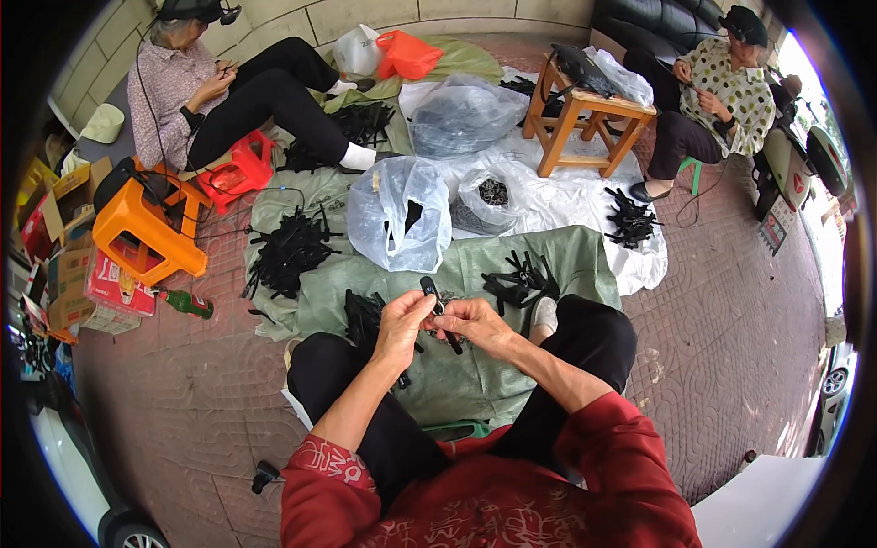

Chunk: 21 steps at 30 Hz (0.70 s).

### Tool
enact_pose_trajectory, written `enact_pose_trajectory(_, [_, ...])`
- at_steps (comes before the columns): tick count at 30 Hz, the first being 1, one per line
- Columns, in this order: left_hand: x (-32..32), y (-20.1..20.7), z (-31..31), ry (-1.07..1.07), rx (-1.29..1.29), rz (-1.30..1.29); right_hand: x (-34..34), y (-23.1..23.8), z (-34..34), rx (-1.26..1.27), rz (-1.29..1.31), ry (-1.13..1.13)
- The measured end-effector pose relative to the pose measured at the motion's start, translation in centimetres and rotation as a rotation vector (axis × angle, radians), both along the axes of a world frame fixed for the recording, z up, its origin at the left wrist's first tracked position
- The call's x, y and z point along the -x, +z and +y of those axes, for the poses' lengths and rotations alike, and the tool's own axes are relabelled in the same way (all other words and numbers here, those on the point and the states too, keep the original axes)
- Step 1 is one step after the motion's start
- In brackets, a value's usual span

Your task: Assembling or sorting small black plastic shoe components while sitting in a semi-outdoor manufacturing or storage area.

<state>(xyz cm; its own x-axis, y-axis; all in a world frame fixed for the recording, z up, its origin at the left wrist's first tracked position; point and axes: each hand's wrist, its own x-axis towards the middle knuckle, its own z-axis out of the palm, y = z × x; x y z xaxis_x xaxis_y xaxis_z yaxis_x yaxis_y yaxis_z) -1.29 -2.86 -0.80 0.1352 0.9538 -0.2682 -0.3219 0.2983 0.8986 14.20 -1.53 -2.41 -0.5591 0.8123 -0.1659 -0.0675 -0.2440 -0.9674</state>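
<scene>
Between my knees, my left hand [402,320] and my right hand [475,324] meet on one slim black strip [427,286]. The fingers of both are pinched around its middle, and the strip slants with its upper end poking out past my left thumb. A small shiny bit shows at the fingertips, too small to name. Just left of my left hand lies a heap of similar black strips [362,315], partly hidden by that hand. Another heap of strips [523,279] rests beyond my right hand. Both lie on a green sheet [566,251].
Ahead stand clear plastic bags [399,215], one bag [487,196] holding small dark pieces. Farther off are a wooden stool [585,110], an orange stool [151,224] and a green bottle [187,303]. One person [174,100] sits far left, another [731,100] far right, both handling small items.
</scene>
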Motion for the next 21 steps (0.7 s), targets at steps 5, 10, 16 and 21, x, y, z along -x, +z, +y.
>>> enact_pose_trajectory(5, [0.0,-0.1,-0.1,0.037,-0.021,0.082,0.1,-0.8,-0.1,-0.06,-0.042,-0.002])
enact_pose_trajectory(10, [-0.6,-0.3,0.1,0.136,-0.134,0.29,0.2,0.2,-0.6,-0.114,-0.148,-0.065])
enact_pose_trajectory(16, [1.0,-1.4,1.0,-0.013,0.02,0.473,0.5,-2.9,-0.8,-0.01,-0.032,-0.075])
enact_pose_trajectory(21, [2.7,3.0,1.8,-0.039,-0.166,0.528,-2.0,-11.4,1.5,0.742,-0.053,-0.567])
